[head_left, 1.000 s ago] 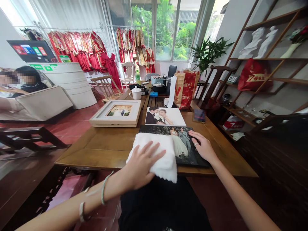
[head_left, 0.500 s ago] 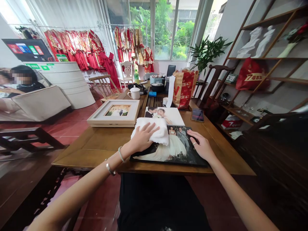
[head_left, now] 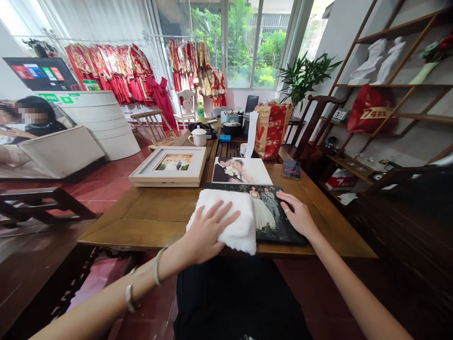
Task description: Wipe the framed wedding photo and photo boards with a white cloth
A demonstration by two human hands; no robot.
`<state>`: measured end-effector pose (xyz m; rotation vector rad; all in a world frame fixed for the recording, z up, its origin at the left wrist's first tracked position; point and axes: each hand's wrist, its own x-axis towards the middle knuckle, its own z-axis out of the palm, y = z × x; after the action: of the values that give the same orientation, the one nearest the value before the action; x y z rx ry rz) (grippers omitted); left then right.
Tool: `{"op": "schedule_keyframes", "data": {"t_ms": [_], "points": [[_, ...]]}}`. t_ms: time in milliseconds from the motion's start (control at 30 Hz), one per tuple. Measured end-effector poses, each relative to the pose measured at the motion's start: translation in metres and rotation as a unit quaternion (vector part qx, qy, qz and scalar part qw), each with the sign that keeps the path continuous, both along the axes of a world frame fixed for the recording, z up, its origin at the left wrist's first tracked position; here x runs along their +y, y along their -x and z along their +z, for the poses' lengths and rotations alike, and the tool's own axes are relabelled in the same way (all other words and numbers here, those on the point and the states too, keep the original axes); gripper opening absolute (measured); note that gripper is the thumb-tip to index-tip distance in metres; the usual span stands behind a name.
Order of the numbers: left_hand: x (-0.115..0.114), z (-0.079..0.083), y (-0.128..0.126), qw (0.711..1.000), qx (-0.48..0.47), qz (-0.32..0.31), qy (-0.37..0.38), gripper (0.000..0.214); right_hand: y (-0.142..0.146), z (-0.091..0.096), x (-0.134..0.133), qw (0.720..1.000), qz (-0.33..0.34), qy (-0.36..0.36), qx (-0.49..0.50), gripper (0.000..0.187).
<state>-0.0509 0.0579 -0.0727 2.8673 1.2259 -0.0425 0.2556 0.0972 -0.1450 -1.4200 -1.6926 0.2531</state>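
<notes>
A large dark wedding photo panel (head_left: 272, 212) lies flat at the near edge of a wooden table (head_left: 155, 217). My left hand (head_left: 207, 231) lies flat with fingers spread on a white folded cloth (head_left: 230, 215), which covers the panel's left part and hangs slightly over the table's front edge. My right hand (head_left: 299, 215) rests open, fingers stretched, on the panel's right side. A second, lighter wedding photo (head_left: 242, 171) lies just behind the panel.
A framed photo in a pale wooden frame (head_left: 169, 166) sits at the left rear of the table. Behind stand a white teapot (head_left: 198, 136), a red paper bag (head_left: 271, 130) and a small blurred card (head_left: 291, 168). Wooden shelves stand right; a person sits far left.
My left hand slid the white cloth from the panel's far left corner back toward me to the near edge. My right hand stayed on the panel's right side.
</notes>
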Motion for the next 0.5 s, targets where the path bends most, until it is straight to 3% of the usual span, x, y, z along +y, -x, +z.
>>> {"op": "schedule_keyframes", "data": {"t_ms": [167,267,367,500], "points": [[0.062,-0.006,-0.016,0.999,-0.009,0.033,-0.038,0.074,0.000,-0.001,-0.001,1.000,0.005,-0.004,0.006,0.032],[0.086,-0.008,-0.028,0.998,-0.008,0.048,-0.043,0.070,-0.002,-0.004,-0.001,1.000,0.009,-0.005,0.002,0.032],[0.085,-0.007,-0.036,0.997,-0.009,0.063,-0.042,0.069,-0.003,-0.004,0.000,1.000,0.006,-0.004,0.001,0.032],[0.043,-0.001,-0.038,0.998,-0.010,0.055,-0.024,0.076,0.000,0.001,0.000,1.000,0.007,0.004,-0.005,0.033]]}}
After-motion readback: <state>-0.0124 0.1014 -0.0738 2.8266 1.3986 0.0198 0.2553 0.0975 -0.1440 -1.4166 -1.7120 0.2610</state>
